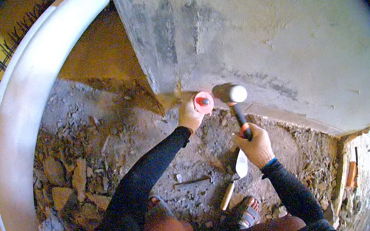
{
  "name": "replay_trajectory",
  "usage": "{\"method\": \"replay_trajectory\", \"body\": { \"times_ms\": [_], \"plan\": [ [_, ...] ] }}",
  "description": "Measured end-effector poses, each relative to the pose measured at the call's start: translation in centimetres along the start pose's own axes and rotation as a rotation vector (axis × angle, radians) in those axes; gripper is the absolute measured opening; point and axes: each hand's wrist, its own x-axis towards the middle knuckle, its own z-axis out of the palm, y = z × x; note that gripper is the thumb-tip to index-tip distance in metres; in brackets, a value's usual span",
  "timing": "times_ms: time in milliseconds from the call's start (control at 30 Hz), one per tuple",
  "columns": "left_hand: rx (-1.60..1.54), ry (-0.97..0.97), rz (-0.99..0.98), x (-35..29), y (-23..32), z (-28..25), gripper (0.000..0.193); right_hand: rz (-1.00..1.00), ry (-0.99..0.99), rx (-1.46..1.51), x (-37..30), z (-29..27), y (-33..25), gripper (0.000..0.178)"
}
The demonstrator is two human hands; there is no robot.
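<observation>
My left hand (189, 116) is closed around a chisel with a round reddish hand guard (199, 104); its steel striking end faces up toward me. The blade lies mostly behind the hand, at the foot of the grey plastered wall (277, 31). In my right hand (256, 145) is a club hammer (223, 94), gripped by its black and orange handle. The hammer's head, slightly blurred, hangs just right of the guard, apart from the chisel end. Below my right hand a pointed trowel (242, 166) with a pale wooden handle lies on the dirt.
A thick white pipe or post (21, 129) curves along the left side. Broken stones and rubble (70, 188) cover the ground beside it. Dark rebar (0, 65) sticks out at upper left. A short metal bar (192, 184) lies near my sandalled foot (249, 213). A reddish brick (351, 174) is at right.
</observation>
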Motion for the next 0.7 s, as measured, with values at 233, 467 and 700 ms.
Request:
{"method": "replay_trajectory", "body": {
  "times_ms": [233,467,700],
  "plan": [
    [-0.023,0.019,0.011,-0.8,-0.3,0.1,0.041,-0.221,0.436,0.757,0.6,-1.9,-3.2,0.021],
    [-0.054,-0.097,0.169,-0.4,2.0,-0.9,0.040,-0.001,-0.063,-0.022,0.9,3.5,2.3,0.024],
    [0.166,0.043,0.057,-0.9,1.9,-1.2,0.036,-0.364,0.431,0.393,0.8,-4.8,-5.2,0.023]
  ]
}}
